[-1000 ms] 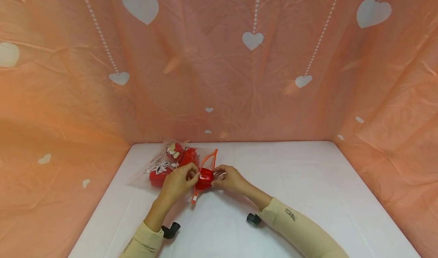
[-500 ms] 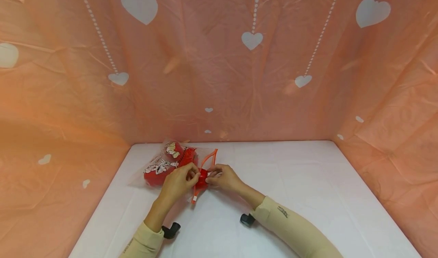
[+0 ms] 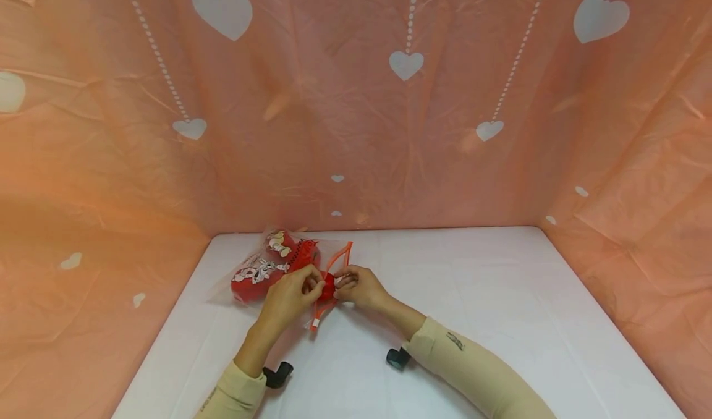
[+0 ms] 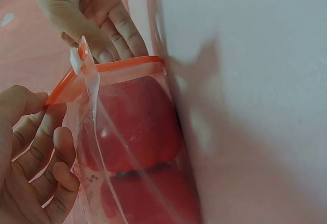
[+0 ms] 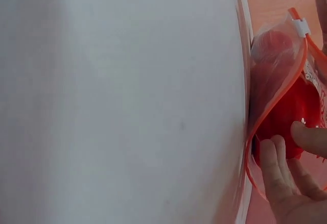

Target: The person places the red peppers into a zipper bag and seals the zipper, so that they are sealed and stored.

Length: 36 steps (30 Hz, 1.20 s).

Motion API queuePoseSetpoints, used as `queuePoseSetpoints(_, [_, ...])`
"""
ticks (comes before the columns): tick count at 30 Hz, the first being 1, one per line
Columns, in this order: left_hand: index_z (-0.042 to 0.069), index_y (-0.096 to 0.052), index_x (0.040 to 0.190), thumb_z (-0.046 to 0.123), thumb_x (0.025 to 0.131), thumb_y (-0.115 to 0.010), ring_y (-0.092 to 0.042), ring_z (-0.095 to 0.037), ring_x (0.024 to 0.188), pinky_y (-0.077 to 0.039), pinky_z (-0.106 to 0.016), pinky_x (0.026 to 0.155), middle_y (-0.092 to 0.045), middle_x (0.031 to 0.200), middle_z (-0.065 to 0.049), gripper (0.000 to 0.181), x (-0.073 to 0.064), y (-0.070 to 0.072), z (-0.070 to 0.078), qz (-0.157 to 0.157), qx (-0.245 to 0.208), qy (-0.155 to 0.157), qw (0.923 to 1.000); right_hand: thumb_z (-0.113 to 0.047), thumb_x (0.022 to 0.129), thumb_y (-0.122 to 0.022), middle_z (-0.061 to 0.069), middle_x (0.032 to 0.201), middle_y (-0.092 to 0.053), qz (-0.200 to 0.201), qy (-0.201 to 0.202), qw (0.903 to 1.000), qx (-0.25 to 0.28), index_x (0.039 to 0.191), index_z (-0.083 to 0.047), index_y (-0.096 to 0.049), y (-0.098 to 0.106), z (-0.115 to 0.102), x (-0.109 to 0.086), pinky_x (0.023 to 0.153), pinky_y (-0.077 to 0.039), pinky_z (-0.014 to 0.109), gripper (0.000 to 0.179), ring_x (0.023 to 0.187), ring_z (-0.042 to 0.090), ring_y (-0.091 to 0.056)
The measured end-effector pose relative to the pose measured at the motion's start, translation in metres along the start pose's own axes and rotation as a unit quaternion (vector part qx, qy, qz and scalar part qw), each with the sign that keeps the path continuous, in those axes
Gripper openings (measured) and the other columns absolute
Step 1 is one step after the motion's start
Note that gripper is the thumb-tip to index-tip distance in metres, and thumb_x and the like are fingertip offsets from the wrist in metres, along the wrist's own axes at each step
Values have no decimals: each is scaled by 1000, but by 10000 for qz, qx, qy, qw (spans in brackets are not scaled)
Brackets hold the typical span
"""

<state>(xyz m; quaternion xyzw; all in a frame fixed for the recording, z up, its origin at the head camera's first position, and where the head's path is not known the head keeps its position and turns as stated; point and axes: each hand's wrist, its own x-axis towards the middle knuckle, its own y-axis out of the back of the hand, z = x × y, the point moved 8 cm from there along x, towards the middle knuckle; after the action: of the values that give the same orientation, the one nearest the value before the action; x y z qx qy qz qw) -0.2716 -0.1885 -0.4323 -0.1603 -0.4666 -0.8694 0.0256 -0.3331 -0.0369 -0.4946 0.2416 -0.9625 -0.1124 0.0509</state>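
A clear printed zip bag [image 3: 221, 290] with an orange zip edge [image 3: 340, 255] lies at the back left of the white table. My left hand [image 3: 288, 295] pinches that edge between thumb and fingers, as the left wrist view shows. Just inside the parted mouth sits a glossy red bell pepper [image 5: 290, 113]. My right hand [image 3: 363, 289] is at the mouth, its thumb and extended fingers touching the pepper's end. Deeper in the bag are several more red peppers [image 3: 250, 288], partly hidden by the print. The white zip slider [image 5: 302, 27] is at one end of the edge.
The white table [image 3: 473, 295] extends to the right of the bag. An orange curtain [image 3: 367, 128] with white hearts encloses its back and sides. Black wrist cameras [image 3: 278, 374] hang below both forearms.
The red bell pepper has moved left, deeper into the bag, with my right hand following it. The front pepper inside has shifted left. My left hand stays at the zip edge.
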Motion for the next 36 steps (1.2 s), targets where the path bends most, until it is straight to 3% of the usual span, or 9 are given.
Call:
queuePoseSetpoints(5, [22,-70,95,20,97,-79,-57,-10,72,-49,-35,65,-68,80,10,9,0,0,-1,-16,7,24,10000,10,89,-77,18,93,-75,8,-103,9999,-51,119,13,-66,-2,0,0,69,-61,28,33,75,16,-72])
queuePoseSetpoints(11, [23,-69,93,20,97,-78,-57,-8,71,-48,-34,63,-66,78,11,11,0,1,1,16,38,-45,10000,7,98,-71,27,88,-76,19,-602,9964,603,115,13,-64,-8,8,0,65,-65,39,20,71,33,-78])
queuePoseSetpoints(18, [23,-69,93,20,97,-78,-57,-8,72,-48,-34,64,-66,78,11,10,0,2,1,22,36,-43,10000,6,99,-69,30,86,-75,46,-786,9915,1032,121,13,-64,-10,10,2,68,-65,42,23,67,29,-77])
queuePoseSetpoints(26, [22,-69,94,20,96,-80,-57,-9,72,-48,-34,64,-67,78,10,11,0,1,-1,21,20,-20,10000,7,95,-74,25,93,-79,185,-472,9953,828,116,13,-68,-9,8,7,70,-64,33,23,73,18,-77])
queuePoseSetpoints(36, [23,-69,93,19,96,-80,-57,-9,72,-47,-34,64,-68,79,10,12,1,-1,-1,21,-42,-64,10000,7,94,-74,27,94,-78,291,-279,9970,660,115,15,-70,-11,6,15,70,-61,26,23,79,24,-80])
